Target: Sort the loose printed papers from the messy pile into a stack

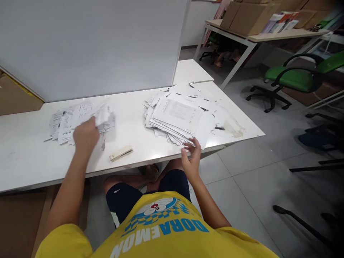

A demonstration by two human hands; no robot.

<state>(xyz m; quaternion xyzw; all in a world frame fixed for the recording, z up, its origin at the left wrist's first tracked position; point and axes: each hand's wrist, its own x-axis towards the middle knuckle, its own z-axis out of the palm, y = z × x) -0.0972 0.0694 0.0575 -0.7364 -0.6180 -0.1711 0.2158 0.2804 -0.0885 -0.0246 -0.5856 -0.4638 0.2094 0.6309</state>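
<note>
My left hand (86,135) is closed on a small printed sheet of paper (102,113), blurred by motion, above the left pile of papers (69,125). That pile is loosely spread, with uneven edges. My right hand (191,157) is at the table's front edge, fingers apart and slightly curled, by the near corner of a thicker stack of printed sheets (178,114). Whether its fingertips touch the stack I cannot tell. Between the two piles, close to the front edge, lies a cream stapler (120,153).
A tall white panel (94,43) stands along the back of the white table (134,111). Torn paper residue (233,127) marks the table's right end. At left is a cardboard box (18,95). A green chair (291,78) and a desk with boxes (247,18) stand beyond.
</note>
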